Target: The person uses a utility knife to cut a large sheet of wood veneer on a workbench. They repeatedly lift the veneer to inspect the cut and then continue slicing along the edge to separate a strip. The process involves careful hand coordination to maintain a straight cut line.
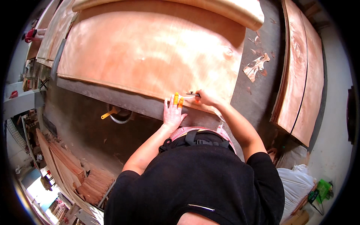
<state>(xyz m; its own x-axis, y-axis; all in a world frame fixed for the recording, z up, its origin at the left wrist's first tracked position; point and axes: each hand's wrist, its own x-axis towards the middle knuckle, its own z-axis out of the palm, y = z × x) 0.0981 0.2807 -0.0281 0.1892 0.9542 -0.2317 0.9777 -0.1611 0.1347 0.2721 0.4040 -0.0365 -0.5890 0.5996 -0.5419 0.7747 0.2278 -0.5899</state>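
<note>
A large reddish-brown veneer sheet (150, 48) lies flat on a dark worktable (123, 101). My left hand (173, 112) rests flat at the sheet's near edge, with orange guards on two fingertips pressing down. Just to its right, my right hand (204, 98) grips a small dark-handled knife (192, 94) whose tip points left toward those fingertips, at the sheet's edge.
A rolled pale sheet (225, 11) lies at the table's far end. Veneer scraps (255, 66) lie on the table at the right. A stack of veneer sheets (300, 75) stands at the right, more stacks at lower left (67, 165). A yellow-handled tool (108, 113) hangs under the table.
</note>
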